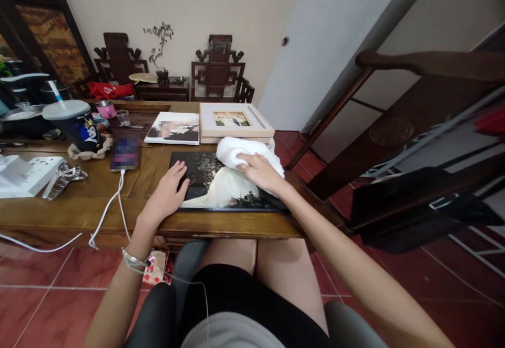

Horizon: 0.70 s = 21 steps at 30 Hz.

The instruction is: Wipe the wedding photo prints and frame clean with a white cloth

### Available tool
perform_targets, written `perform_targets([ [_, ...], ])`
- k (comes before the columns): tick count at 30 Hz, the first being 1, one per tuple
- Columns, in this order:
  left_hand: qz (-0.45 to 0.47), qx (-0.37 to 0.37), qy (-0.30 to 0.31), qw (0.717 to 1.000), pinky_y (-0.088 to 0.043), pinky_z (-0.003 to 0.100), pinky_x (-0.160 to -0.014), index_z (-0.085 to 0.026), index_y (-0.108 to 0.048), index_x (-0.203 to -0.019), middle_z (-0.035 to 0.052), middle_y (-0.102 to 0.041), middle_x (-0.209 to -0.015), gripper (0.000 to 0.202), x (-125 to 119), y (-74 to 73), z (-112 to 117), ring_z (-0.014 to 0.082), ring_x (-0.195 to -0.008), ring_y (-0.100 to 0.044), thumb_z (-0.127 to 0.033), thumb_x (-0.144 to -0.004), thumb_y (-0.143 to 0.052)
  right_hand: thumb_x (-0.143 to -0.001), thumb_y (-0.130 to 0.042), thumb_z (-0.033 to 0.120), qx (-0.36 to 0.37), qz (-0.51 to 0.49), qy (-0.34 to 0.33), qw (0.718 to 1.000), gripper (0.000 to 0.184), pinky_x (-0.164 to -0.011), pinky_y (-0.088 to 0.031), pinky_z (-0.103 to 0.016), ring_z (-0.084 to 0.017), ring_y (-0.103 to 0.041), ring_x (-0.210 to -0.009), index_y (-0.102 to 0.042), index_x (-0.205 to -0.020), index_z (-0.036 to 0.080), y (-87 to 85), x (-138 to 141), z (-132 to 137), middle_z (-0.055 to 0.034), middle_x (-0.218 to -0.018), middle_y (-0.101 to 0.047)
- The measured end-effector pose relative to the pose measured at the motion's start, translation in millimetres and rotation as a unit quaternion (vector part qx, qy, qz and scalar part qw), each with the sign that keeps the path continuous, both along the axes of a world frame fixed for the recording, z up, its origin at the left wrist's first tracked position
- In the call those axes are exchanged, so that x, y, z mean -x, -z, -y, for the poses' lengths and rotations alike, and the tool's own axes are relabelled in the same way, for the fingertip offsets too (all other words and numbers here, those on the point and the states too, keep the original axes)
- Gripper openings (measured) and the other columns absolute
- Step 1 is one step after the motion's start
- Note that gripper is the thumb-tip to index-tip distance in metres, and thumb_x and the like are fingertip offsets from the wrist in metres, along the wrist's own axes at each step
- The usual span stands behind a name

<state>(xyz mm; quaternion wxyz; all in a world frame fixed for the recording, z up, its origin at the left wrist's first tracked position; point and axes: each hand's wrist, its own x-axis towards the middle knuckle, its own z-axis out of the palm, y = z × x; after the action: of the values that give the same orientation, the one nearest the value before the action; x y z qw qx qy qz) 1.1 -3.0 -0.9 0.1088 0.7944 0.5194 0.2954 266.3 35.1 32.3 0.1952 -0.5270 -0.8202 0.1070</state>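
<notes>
A dark glossy photo panel (203,177), printed with a flowing white dress, lies flat at the table's near edge. My left hand (169,187) rests on its left edge, fingers stretched out and holding nothing. A fluffy white cloth (232,150) is bunched on the panel's upper right part, with my right hand (260,171) closed on it. The cloth and my right forearm hide the panel's right side. Just behind the panel are a framed photo (256,116) in a pale mount and a smaller white-edged photo (173,133), both lying on the table.
On the left of the wooden table (158,221) are a lidded cup with a straw (69,113), a phone (125,153) on a white cable, a power strip (47,166) and crumpled clear plastic (65,177). A carved wooden chair (394,121) stands close on the right.
</notes>
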Motion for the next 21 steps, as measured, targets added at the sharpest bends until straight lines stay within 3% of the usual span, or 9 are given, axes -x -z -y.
perform_targets([
  [5, -0.015, -0.001, 0.003, 1.000, -0.028, 0.046, -0.118, -0.005, -0.054, -0.132, 0.0182, -0.047, -0.146, 0.051, 0.0, -2.2, 0.7, 0.0258, -0.141, -0.037, -0.033, -0.094, -0.038, -0.086, -0.036, 0.021, 0.010, -0.008, -0.054, 0.998, 0.033, -0.097, -0.040, -0.045, -0.032, -0.061, -0.104, -0.068, -0.098, 0.018, -11.2, 50.5, -15.9, -0.0097, -0.111, -0.072],
  [9, -0.010, -0.009, 0.001, 1.000, -0.030, 0.046, -0.117, -0.005, -0.056, -0.130, 0.0187, -0.049, -0.144, 0.050, 0.6, -3.9, 0.4, 0.0273, -0.139, -0.040, -0.034, -0.093, -0.039, -0.086, -0.039, 0.020, 0.018, -0.020, -0.108, 0.994, 0.037, -0.096, -0.041, -0.037, -0.028, -0.060, -0.111, -0.068, -0.109, 0.021, -19.0, 93.1, -27.0, -0.0046, -0.124, -0.068],
  [12, -0.010, -0.014, -0.004, 1.000, -0.032, 0.046, -0.116, -0.006, -0.058, -0.128, 0.0182, -0.052, -0.142, 0.049, 1.5, -4.0, -1.0, 0.0281, -0.137, -0.043, -0.035, -0.093, -0.041, -0.085, -0.042, 0.020, 0.020, -0.032, -0.140, 0.989, 0.038, -0.098, -0.040, -0.034, -0.027, -0.059, -0.113, -0.068, -0.111, 0.022, -21.5, 109.4, -35.2, -0.0022, -0.127, -0.066],
  [16, -0.008, -0.013, 0.000, 1.000, -0.031, 0.043, -0.117, -0.002, -0.056, -0.130, 0.0201, -0.050, -0.143, 0.052, 1.7, -3.3, -1.6, 0.0271, -0.138, -0.042, -0.035, -0.093, -0.041, -0.083, -0.040, 0.018, 0.011, -0.047, -0.147, 0.988, 0.038, -0.103, -0.036, -0.039, -0.028, -0.059, -0.111, -0.069, -0.107, 0.020, -14.7, 96.0, -38.7, -0.0037, -0.122, -0.069],
  [21, -0.005, -0.006, -0.003, 1.000, -0.029, 0.044, -0.118, -0.003, -0.055, -0.131, 0.0192, -0.047, -0.145, 0.051, 0.8, -2.5, 0.1, 0.0261, -0.140, -0.038, -0.033, -0.093, -0.041, -0.084, -0.039, 0.023, -0.003, -0.060, -0.090, 0.994, 0.031, -0.109, -0.027, -0.050, -0.029, -0.060, -0.101, -0.067, -0.097, 0.018, 2.2, 33.3, -34.8, -0.0067, -0.106, -0.072],
])
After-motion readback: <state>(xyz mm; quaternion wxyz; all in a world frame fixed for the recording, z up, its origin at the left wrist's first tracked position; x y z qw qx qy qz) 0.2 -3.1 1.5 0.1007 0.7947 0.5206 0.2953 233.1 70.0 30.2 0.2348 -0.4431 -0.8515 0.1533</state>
